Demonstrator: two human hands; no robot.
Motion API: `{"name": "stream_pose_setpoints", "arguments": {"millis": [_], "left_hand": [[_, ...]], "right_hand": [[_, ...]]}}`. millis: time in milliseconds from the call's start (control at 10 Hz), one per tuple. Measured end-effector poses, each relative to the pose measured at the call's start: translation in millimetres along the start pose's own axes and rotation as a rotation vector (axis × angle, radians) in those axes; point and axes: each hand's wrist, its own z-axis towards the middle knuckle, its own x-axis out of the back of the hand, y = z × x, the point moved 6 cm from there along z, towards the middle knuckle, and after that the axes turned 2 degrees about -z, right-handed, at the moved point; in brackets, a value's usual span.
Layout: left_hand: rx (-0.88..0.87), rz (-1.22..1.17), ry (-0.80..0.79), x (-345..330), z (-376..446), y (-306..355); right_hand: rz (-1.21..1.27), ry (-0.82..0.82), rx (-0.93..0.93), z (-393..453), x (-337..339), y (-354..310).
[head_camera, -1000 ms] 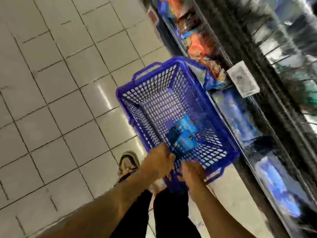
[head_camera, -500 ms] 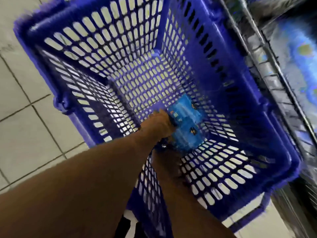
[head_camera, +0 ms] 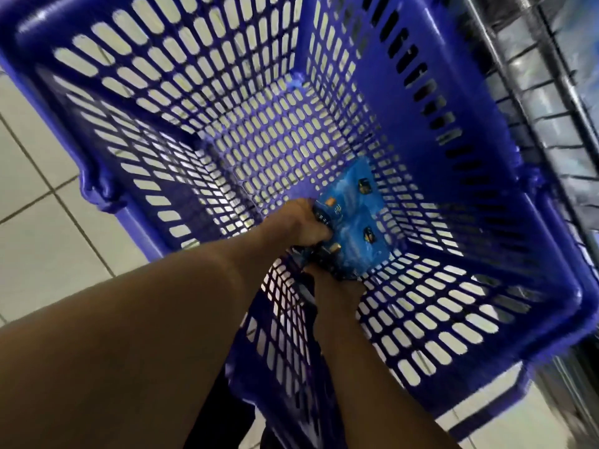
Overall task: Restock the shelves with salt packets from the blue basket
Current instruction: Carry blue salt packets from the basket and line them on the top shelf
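The blue basket [head_camera: 405,102] fills most of the head view, its slotted walls and floor seen from above. At its bottom near corner lie light blue salt packets [head_camera: 355,222], stacked flat. My left hand [head_camera: 303,223] reaches down inside and grips the left edge of the packets. My right hand [head_camera: 335,285] is below them at the near edge, its fingers tucked under the packets and mostly hidden.
White floor tiles [head_camera: 42,222] show at the left. A metal wire shelf front [head_camera: 531,102] runs along the right side, right against the basket. A dark trouser leg [head_camera: 223,413] shows below, between my forearms.
My head has dropped much closer to the basket. Both hands moved from its near rim down inside to the packets, where the left now grips them.
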Motion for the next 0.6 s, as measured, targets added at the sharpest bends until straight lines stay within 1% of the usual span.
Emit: {"name": "stream_pose_setpoints", "arguments": {"millis": [100, 200, 300, 400, 500, 600], "left_hand": [[0.058, -0.169, 0.053, 17.5, -52.0, 8.7], [0.103, -0.321, 0.082, 43.3, -110.8, 15.3], [0.101, -0.598, 0.067, 72.2, -192.7, 19.4], [0.013, -0.828, -0.037, 97.3, -292.5, 28.7], [-0.033, -0.961, -0.002, 126.2, -390.4, 38.7], [-0.099, -1.033, -0.016, 152.5, -479.6, 55.7]], "right_hand": [[0.044, -0.078, 0.032, -38.7, 12.9, -19.3], [0.032, -0.17, 0.083, -102.4, 26.7, -43.6], [-0.081, -0.109, 0.274, -185.5, 50.7, -75.6], [-0.071, -0.093, 0.293, -271.1, 74.0, -101.4], [0.11, -0.322, 0.195, -356.8, 93.2, -119.6], [0.111, -0.464, 0.193, -448.4, 117.1, -138.4]]}}
